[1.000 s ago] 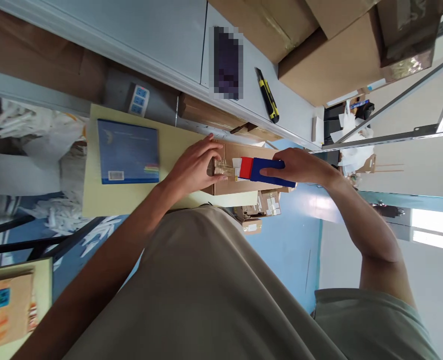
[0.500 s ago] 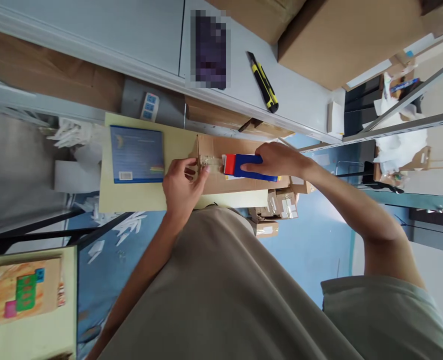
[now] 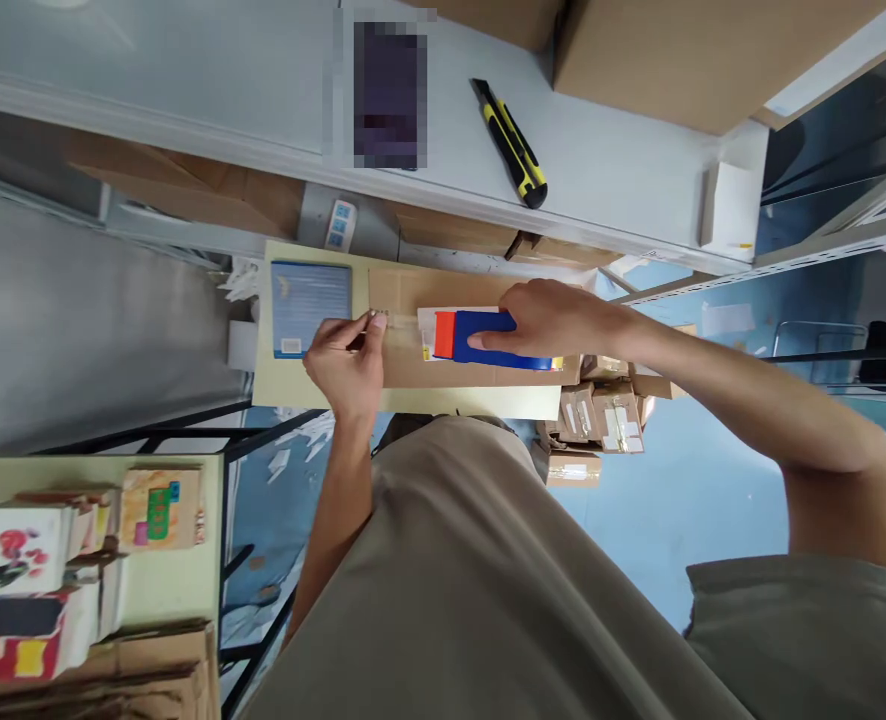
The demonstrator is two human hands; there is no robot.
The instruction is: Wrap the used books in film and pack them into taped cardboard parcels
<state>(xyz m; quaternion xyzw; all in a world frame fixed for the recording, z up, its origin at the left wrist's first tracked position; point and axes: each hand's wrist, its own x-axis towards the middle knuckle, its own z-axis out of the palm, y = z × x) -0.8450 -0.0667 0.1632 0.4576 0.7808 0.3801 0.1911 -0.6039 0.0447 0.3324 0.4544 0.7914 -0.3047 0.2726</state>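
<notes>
My right hand (image 3: 537, 318) is wrapped around a blue and red tape dispenser (image 3: 482, 336), which lies along the top of a brown cardboard box (image 3: 405, 370). A faint strip of clear tape (image 3: 400, 322) runs from the dispenser to the box's left end. There my left hand (image 3: 349, 355) has thumb and forefinger pinched together at the tape's end. To the left of that hand a blue book (image 3: 310, 305) lies on the pale yellow table (image 3: 480, 402), its barcode at the lower left.
A yellow and black box cutter (image 3: 510, 145) and a blurred-out dark item (image 3: 389, 95) lie on the grey shelf (image 3: 443, 140) beyond the table. Books (image 3: 162, 508) and flat cardboard (image 3: 143, 680) fill a side table at lower left. Several cartons (image 3: 578, 412) stand at the right.
My left hand's fingers have closed into a pinch at the box's left end. The dispenser has shifted slightly left on the box. The view has moved, showing more of the side table.
</notes>
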